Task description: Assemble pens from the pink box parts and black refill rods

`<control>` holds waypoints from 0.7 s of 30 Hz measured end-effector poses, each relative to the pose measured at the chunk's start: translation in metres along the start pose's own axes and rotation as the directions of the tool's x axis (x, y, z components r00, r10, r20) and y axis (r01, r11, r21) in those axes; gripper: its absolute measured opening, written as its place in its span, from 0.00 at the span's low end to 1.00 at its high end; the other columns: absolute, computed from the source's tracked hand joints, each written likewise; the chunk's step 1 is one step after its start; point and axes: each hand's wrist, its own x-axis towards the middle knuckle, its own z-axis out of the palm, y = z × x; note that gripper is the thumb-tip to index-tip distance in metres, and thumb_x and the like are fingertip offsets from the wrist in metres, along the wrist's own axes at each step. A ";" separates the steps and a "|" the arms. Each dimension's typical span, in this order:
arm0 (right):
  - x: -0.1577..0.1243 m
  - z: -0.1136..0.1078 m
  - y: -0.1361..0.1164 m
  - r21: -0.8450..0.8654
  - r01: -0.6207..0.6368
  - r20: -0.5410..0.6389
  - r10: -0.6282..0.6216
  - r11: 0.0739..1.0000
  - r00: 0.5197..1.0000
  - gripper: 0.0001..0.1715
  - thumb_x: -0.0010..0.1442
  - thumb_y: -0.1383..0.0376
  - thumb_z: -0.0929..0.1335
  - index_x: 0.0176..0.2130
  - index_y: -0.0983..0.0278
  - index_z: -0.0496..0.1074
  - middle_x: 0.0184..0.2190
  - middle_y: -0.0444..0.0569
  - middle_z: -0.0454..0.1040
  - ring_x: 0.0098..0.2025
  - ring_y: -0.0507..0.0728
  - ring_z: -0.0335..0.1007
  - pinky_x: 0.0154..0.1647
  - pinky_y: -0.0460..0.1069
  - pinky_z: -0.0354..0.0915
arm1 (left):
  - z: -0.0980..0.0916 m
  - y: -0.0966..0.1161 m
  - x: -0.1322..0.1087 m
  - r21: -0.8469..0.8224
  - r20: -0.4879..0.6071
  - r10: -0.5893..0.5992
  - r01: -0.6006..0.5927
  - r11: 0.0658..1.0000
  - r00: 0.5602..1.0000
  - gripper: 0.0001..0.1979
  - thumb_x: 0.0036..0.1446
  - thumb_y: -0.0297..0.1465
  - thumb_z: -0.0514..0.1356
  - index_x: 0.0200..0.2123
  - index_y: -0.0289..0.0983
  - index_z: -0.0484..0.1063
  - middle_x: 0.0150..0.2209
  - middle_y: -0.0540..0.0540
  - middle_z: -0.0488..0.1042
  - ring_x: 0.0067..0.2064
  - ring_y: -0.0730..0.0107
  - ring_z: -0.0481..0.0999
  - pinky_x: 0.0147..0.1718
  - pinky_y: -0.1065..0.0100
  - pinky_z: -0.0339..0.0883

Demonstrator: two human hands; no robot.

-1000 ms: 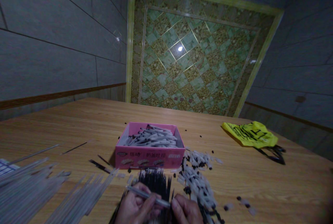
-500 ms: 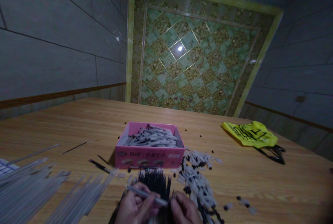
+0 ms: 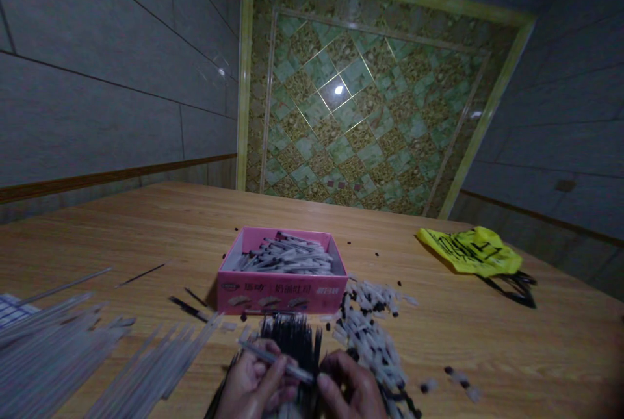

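Note:
My left hand [image 3: 251, 386] is closed on a slim translucent pen barrel [image 3: 260, 353], held slantwise between thumb and fingers, its right end pointing at my right hand. My right hand [image 3: 355, 386] is curled beside that end, thumb and index finger close together; whatever lies between them is too small to make out. Under and beyond both hands stands a dense bunch of thin black sticks [image 3: 292, 334], partly hidden by my left hand. Just behind it, a pink box [image 3: 285, 278] holds many whitish pens [image 3: 292, 255].
Many small white and black caps [image 3: 370, 344] are heaped right of the hands, a few scattered farther out. Long clear tubes [image 3: 43, 367] lie at left, with a second group [image 3: 151, 367] nearer. A yellow bag [image 3: 472, 251] lies on the wooden table [image 3: 487, 334] at right.
My right hand has shifted slightly right and its index finger has lifted a little from the barrel's end. My left hand keeps its hold, the barrel nearly in place.

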 end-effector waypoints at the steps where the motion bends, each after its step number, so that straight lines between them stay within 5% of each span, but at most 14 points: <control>1: 0.002 -0.008 -0.002 -0.132 0.026 -0.043 -0.032 0.991 0.999 0.18 0.59 0.53 0.61 0.28 0.63 0.67 0.23 0.46 0.67 0.28 0.55 0.63 0.28 0.46 0.57 | -0.001 0.000 0.001 -0.014 -0.028 -0.008 0.007 1.000 1.000 0.24 0.33 0.42 0.70 0.32 0.36 0.67 0.23 0.46 0.77 0.24 0.66 0.76 0.23 0.68 0.70; 6: 0.010 -0.041 -0.003 -0.597 -0.034 -0.055 0.001 0.802 0.998 0.12 0.57 0.70 0.61 0.30 0.61 0.72 0.31 0.50 0.72 0.34 0.57 0.68 0.33 0.47 0.58 | -0.005 0.000 0.002 -0.087 -0.032 -0.033 0.031 0.996 0.999 0.26 0.35 0.44 0.69 0.37 0.35 0.72 0.18 0.55 0.67 0.16 0.77 0.65 0.14 0.75 0.57; 14: 0.005 -0.030 0.011 -0.782 -0.064 -0.005 0.096 0.620 0.995 0.12 0.56 0.70 0.62 0.27 0.61 0.72 0.30 0.50 0.72 0.30 0.55 0.70 0.26 0.47 0.53 | -0.008 0.004 0.004 -0.059 0.064 -0.045 0.049 0.997 0.997 0.20 0.40 0.42 0.67 0.34 0.35 0.74 0.18 0.54 0.66 0.16 0.81 0.61 0.15 0.76 0.53; 18: 0.004 -0.024 0.004 -0.648 -0.055 -0.023 0.053 0.760 0.998 0.09 0.55 0.69 0.63 0.28 0.62 0.72 0.29 0.49 0.73 0.30 0.56 0.70 0.28 0.47 0.56 | -0.008 0.003 0.003 -0.010 0.084 -0.071 0.072 0.997 0.994 0.20 0.40 0.43 0.67 0.34 0.35 0.76 0.18 0.54 0.66 0.16 0.82 0.60 0.14 0.77 0.53; 21: 0.006 -0.022 0.001 -0.228 -0.082 -0.064 0.069 0.970 0.996 0.10 0.57 0.62 0.63 0.34 0.62 0.73 0.31 0.50 0.75 0.35 0.58 0.71 0.34 0.48 0.61 | -0.006 0.002 0.000 0.101 0.130 -0.088 0.075 0.992 0.988 0.21 0.39 0.45 0.67 0.33 0.35 0.77 0.17 0.54 0.65 0.15 0.82 0.59 0.13 0.77 0.52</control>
